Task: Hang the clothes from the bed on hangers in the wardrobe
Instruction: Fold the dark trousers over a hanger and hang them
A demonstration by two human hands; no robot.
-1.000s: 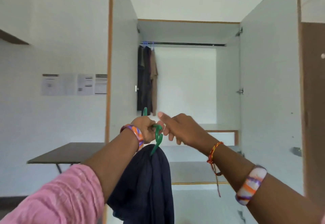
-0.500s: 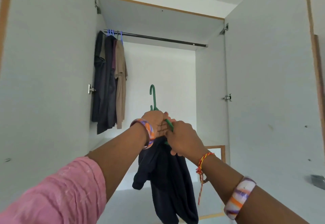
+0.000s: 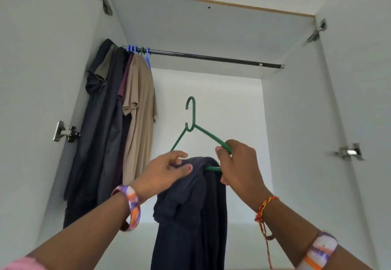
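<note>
Both hands held a loaded green hanger below the wardrobe rail.

The right hand (image 3: 237, 164) gripped the right end of the green hanger (image 3: 191, 121), fingers curled round it. The left hand (image 3: 167, 172) pinched the dark garment (image 3: 190, 216) draped over the hanger's bottom bar. The hook pointed up, clear below the rail (image 3: 211, 57). Hung clothes (image 3: 118, 111) were bunched at the rail's left end.

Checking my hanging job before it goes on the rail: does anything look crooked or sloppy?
Yes. The dark navy garment is bunched over the bar of the green plastic hanger, uneven and not spread out. The clothes hanging at the rail's left end look tidy.
</note>
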